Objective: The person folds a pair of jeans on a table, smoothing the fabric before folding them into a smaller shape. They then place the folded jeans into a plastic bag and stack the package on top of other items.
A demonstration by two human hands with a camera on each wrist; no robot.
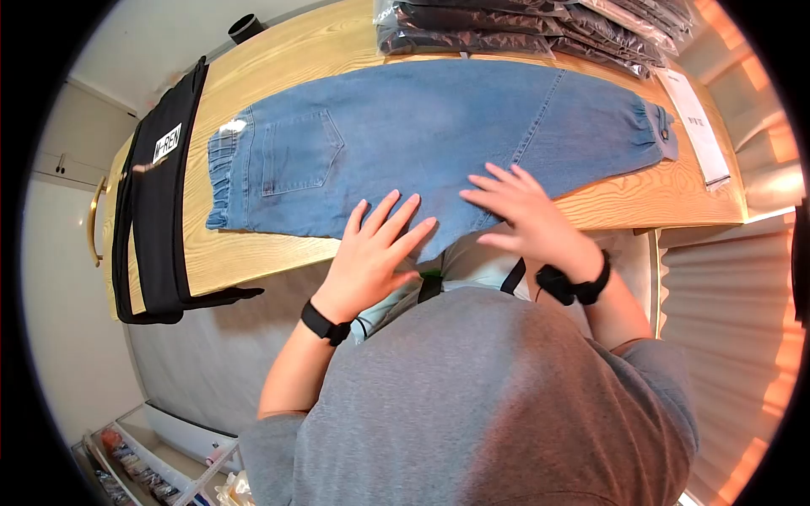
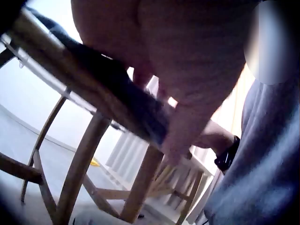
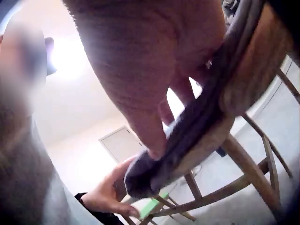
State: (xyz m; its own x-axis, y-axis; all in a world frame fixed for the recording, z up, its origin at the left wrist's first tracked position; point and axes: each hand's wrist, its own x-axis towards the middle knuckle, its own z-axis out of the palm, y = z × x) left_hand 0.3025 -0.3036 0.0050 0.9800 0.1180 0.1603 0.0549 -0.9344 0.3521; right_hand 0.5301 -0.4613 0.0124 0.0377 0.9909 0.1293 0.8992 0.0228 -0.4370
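A pair of blue jeans [image 1: 405, 126] lies folded lengthwise along the wooden table, its gathered waistband at the left and its elastic cuff at the right. My left hand [image 1: 367, 261] is at the near edge below the back pocket, fingers spread and straight over the denim. To the right, my right hand [image 1: 540, 228] also has its fingers spread over the cloth near the leg seam. A pointed part of the jeans hangs over the table edge between both hands. The right wrist view has the right hand [image 3: 145, 56] with its thumb and fingers along the denim edge.
Black trousers [image 1: 160, 202] with a white label drape over the table's left end. Plastic-bagged dark garments [image 1: 506, 29] are stacked at the back. A white printed strip [image 1: 693, 126] lies at the right, near a curtain [image 1: 717, 337]. Wooden table legs [image 2: 84, 164] stand below.
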